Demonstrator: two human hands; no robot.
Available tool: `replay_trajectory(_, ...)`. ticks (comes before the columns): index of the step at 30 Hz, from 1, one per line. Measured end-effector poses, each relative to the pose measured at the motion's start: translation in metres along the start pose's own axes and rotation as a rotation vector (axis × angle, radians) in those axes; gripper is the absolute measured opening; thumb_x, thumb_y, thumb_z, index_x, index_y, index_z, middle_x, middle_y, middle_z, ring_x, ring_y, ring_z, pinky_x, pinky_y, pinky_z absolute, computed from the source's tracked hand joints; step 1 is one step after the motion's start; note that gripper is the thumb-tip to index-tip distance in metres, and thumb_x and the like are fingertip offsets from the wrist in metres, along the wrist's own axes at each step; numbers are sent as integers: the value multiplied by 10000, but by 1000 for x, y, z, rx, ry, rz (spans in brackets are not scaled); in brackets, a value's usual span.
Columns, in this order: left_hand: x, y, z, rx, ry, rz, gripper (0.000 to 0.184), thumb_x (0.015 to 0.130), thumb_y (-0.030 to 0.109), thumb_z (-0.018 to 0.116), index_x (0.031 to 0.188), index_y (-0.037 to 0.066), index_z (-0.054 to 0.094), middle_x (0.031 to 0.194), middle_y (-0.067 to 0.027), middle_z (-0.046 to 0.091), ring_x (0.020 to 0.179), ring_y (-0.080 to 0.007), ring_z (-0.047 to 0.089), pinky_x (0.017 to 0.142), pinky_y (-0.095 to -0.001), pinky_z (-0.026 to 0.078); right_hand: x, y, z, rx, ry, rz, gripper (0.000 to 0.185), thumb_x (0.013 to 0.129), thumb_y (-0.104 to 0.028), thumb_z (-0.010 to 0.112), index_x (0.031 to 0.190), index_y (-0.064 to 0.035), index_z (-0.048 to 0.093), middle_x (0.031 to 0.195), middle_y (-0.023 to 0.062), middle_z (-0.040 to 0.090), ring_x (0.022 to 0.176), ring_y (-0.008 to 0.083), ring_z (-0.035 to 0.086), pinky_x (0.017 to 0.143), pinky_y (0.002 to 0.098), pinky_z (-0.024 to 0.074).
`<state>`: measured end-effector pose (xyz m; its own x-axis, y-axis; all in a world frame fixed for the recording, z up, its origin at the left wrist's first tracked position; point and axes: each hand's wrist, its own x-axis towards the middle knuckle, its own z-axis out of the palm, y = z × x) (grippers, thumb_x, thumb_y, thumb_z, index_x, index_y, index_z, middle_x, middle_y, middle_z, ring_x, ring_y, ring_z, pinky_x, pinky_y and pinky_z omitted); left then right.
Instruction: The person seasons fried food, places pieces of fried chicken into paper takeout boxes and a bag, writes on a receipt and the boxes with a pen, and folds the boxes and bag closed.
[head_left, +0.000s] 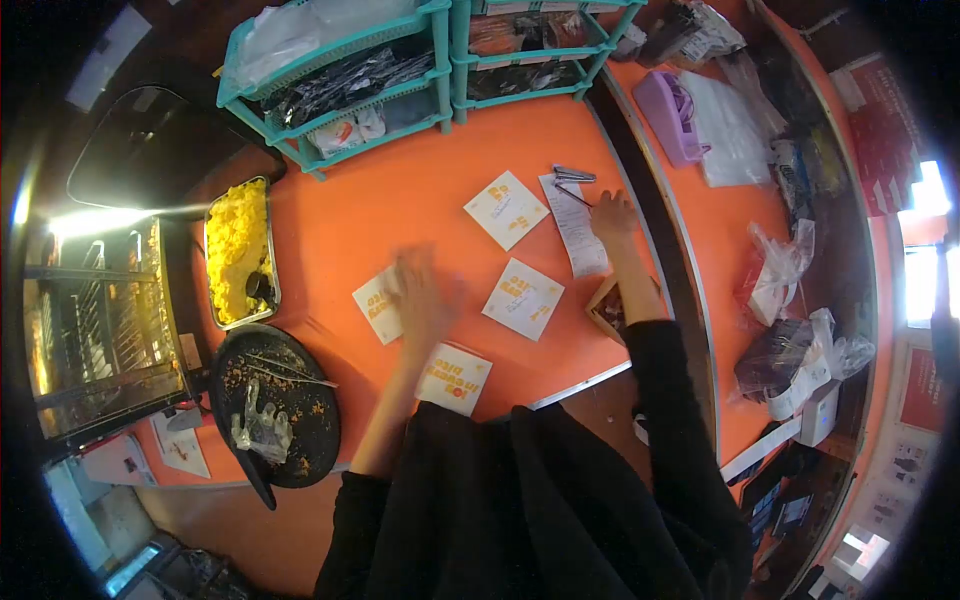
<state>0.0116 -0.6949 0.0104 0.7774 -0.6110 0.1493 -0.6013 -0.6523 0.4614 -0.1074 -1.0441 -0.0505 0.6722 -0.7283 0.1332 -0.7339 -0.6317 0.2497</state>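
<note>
My left hand (418, 285), smeared by motion, is over a white square box (378, 308) with yellow print; its fingers cannot be made out. My right hand (612, 218) is closed at the right, with a thin dark pen (574, 196) reaching from its fingers over a long printed receipt (580, 238). Between my hands lie two similar boxes with handwriting on top, an upper box (507, 210) and a lower box (523, 299). Another printed box (454, 379) sits by the counter edge, partly behind my left forearm. A silver object (575, 174) rests at the receipt's top.
A tray of yellow food (238, 250) stands at the left, above a round black pan (285, 350) holding crumbs, tongs and a clear plastic glove (262, 430). Teal racks (445, 75) line the back. A wooden box (607, 308) is beside my right forearm. Bagged goods (790, 360) occupy the right counter.
</note>
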Motion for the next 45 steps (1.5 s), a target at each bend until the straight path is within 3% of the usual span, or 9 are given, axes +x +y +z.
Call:
replay_trajectory(3, -48, 74, 17, -164, -141, 71, 1015, 632, 464, 785, 1425, 69, 290, 1348, -286, 349, 1319, -469, 275, 1049, -635, 208, 1, 17, -9, -1, -29, -437, 271, 822, -187, 588, 1076, -94, 607, 1052, 143, 633, 941, 285, 653, 766, 452, 496)
replay_trajectory(7, -62, 88, 57, -271, -134, -122, 1122, 554, 411, 810, 1438, 33, 231, 1249, -256, 426, 1216, -441, 388, 998, -621, 274, 7, 16, -40, 15, -343, -474, 249, 841, -252, 583, 1037, -102, 614, 995, 135, 659, 931, 300, 655, 758, 441, 513)
replay_trajectory(11, -58, 81, 42, -170, -116, -174, 1107, 539, 380, 804, 1420, 2, 250, 1206, -223, 461, 1157, -402, 443, 979, -602, 296, -43, -4, -108, 922, -417, -318, 111, 790, -97, 653, 873, -40, 606, 726, 88, 641, 691, 179, 657, 608, 343, 532)
replay_trajectory(15, -54, 74, 34, -154, -122, -208, 1113, 522, 383, 823, 1409, 3, 268, 1212, -197, 472, 1142, -382, 481, 978, -598, 302, -128, -74, -113, 1802, -541, -13, 51, 811, -1, 636, 830, -23, 594, 709, 27, 619, 630, 86, 606, 559, 223, 484)
replay_trajectory(21, -58, 71, 39, -160, -109, -222, 1115, 523, 394, 831, 1404, -5, 277, 1223, -218, 469, 1172, -399, 473, 994, -609, 273, -177, -104, -72, 1743, -146, -22, 67, 816, -1, 614, 872, -37, 610, 706, 23, 608, 636, 74, 598, 544, 223, 476)
replay_trajectory(33, -63, 56, 56, -112, -76, -151, 909, 671, 281, 723, 1401, -20, 274, 1199, -239, 468, 1167, -384, 483, 995, -555, 269, -182, -117, -78, 1379, 86, -22, 98, 742, -52, 672, 826, -24, 631, 708, 79, 651, 589, 121, 630, 558, 251, 503)
replay_trajectory(37, -63, 58, 54, -180, -55, -153, 901, 665, 270, 716, 1396, -23, 277, 1183, -238, 471, 1163, -384, 483, 998, -536, 269, -182, -115, -80, 1400, 60, -159, 90, 741, -44, 667, 816, -23, 622, 698, 87, 647, 572, 126, 621, 546, 253, 495)
replay_trajectory(43, -60, 65, 45, -185, -99, -196, 913, 651, 248, 719, 1400, -29, 275, 1198, -253, 472, 1163, -404, 484, 984, -576, 280, -180, -111, -84, 1486, 68, 15, 81, 742, -34, 663, 791, -33, 598, 641, 23, 590, 545, 63, 546, 514, 221, 445)
replay_trajectory(45, -63, 62, 50, -153, -70, -167, 929, 649, 256, 724, 1407, -27, 267, 1200, -255, 473, 1163, -409, 484, 978, -592, 281, -182, -108, -85, 1647, -124, -26, 108, 721, -25, 670, 804, -35, 602, 650, 31, 607, 553, 57, 553, 521, 233, 462)
